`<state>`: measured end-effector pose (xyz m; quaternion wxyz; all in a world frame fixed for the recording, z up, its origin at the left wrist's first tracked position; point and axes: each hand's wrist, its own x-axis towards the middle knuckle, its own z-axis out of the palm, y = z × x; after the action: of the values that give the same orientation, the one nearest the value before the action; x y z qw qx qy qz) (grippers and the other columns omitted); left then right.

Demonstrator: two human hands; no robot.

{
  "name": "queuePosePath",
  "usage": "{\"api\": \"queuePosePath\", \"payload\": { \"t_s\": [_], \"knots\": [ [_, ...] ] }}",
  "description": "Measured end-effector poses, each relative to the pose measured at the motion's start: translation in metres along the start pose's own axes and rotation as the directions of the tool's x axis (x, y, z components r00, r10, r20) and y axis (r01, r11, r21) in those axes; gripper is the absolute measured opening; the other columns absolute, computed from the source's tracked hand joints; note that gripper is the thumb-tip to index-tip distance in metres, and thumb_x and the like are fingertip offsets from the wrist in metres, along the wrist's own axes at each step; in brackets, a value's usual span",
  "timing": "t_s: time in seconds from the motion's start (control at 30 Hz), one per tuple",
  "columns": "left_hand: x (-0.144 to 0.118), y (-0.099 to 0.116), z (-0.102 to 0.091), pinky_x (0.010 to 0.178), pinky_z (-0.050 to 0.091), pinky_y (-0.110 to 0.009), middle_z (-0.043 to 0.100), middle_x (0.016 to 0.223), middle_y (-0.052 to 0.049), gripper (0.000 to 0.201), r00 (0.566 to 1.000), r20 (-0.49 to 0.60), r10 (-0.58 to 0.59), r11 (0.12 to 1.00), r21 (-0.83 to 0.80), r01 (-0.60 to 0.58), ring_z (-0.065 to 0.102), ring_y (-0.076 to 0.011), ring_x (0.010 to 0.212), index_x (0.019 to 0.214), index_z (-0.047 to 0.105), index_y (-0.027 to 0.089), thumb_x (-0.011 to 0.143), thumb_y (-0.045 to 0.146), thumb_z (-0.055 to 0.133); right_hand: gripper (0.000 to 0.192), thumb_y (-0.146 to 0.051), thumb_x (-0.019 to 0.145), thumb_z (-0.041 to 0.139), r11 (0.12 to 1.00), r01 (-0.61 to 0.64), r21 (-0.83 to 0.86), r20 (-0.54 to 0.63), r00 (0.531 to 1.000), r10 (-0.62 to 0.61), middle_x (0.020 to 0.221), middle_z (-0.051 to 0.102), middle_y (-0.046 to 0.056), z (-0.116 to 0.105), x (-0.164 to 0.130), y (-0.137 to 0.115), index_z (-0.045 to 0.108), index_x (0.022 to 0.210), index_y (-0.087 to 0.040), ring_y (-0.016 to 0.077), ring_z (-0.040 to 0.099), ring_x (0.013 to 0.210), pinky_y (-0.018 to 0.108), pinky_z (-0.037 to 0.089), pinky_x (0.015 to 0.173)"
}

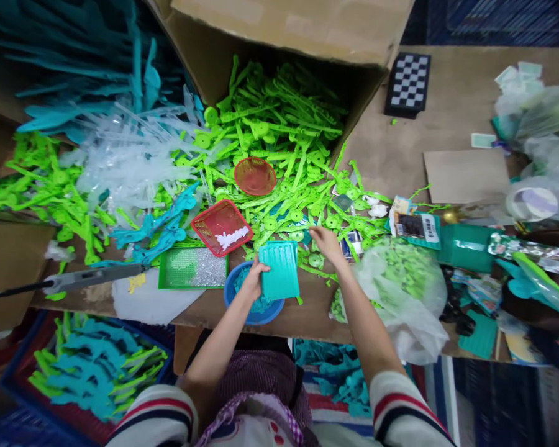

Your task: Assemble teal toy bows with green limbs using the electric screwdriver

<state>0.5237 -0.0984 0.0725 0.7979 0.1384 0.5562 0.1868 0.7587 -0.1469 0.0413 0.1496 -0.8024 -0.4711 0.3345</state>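
Teal tray [279, 270] (upright) in left grip [253, 280]

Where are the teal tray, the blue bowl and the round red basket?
teal tray [280, 270], head view, middle of its ribbed face, held by the left hand [253, 280]
blue bowl [230, 292], head view, left rim
round red basket [255, 176], head view, centre of its mesh

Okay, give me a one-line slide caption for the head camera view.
Left hand holds a teal tray over a blue bowl while the right hand reaches into green plastic parts.
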Motion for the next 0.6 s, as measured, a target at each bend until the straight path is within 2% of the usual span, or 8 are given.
{"api": "queuePosePath", "payload": {
  "t_s": [0.1, 0.17, 0.23, 0.4, 0.6],
  "knots": [
    [-0.008, -0.001, -0.018, 0.083, 0.052, -0.039, 0.073, 0.089, -0.005, 0.043, 0.997, -0.021, -0.078, 0.997, 0.011, 0.078, 0.066, -0.0300, 0.094, 0.086, 0.064, 0.018, 0.043, 0.015, 0.066, 0.043, -0.017, 0.096, 0.044, 0.994, -0.044, -0.102, -0.046, 0.998, 0.039, 0.139, 0.060, 0.019, 0.005, 0.036, -0.003, 0.058, 0.136, -0.015, 0.0308, 0.051, 0.133, 0.049, 0.036, 0.113],
    [-0.015, -0.005, -0.023, 0.083, 0.052, -0.039, 0.072, 0.082, -0.005, 0.036, 0.994, -0.058, -0.089, 0.996, 0.010, 0.090, 0.066, -0.0304, 0.094, 0.078, 0.061, 0.018, 0.042, 0.016, 0.065, 0.049, -0.015, 0.094, 0.045, 0.981, -0.092, -0.169, -0.074, 0.994, 0.080, 0.143, 0.054, 0.022, 0.010, 0.048, -0.006, 0.051, 0.142, -0.015, 0.0348, 0.044, 0.137, 0.059, 0.030, 0.113],
    [-0.021, -0.011, -0.026, 0.082, 0.053, -0.038, 0.069, 0.075, -0.004, 0.032, 0.991, -0.082, -0.104, 0.995, 0.005, 0.104, 0.066, -0.0309, 0.095, 0.073, 0.058, 0.018, 0.042, 0.016, 0.064, 0.051, -0.017, 0.094, 0.048, 0.964, -0.139, -0.229, -0.077, 0.989, 0.125, 0.142, 0.053, 0.023, 0.013, 0.054, -0.009, 0.048, 0.145, -0.015, 0.0366, 0.045, 0.135, 0.063, 0.031, 0.110],
    [-0.027, -0.021, -0.025, 0.083, 0.054, -0.040, 0.070, 0.075, -0.004, 0.029, 0.982, -0.077, -0.171, 0.985, -0.015, 0.170, 0.068, -0.0310, 0.093, 0.071, 0.056, 0.018, 0.042, 0.016, 0.064, 0.036, -0.020, 0.091, 0.055, 0.938, -0.145, -0.314, -0.022, 0.989, 0.146, 0.133, 0.057, 0.022, 0.008, 0.061, -0.005, 0.061, 0.126, -0.014, 0.0350, 0.050, 0.127, 0.056, 0.036, 0.107],
    [-0.020, -0.018, -0.026, 0.082, 0.056, -0.043, 0.073, 0.086, -0.011, 0.036, 0.960, -0.045, -0.276, 0.961, -0.041, 0.274, 0.069, -0.0329, 0.095, 0.085, 0.064, 0.016, 0.049, 0.020, 0.063, 0.030, -0.023, 0.082, 0.067, 0.930, -0.147, -0.337, 0.058, 0.983, 0.176, 0.124, 0.061, 0.021, 0.004, 0.063, 0.004, 0.068, 0.110, -0.013, 0.0356, 0.054, 0.122, 0.051, 0.039, 0.105]
  ]
}}
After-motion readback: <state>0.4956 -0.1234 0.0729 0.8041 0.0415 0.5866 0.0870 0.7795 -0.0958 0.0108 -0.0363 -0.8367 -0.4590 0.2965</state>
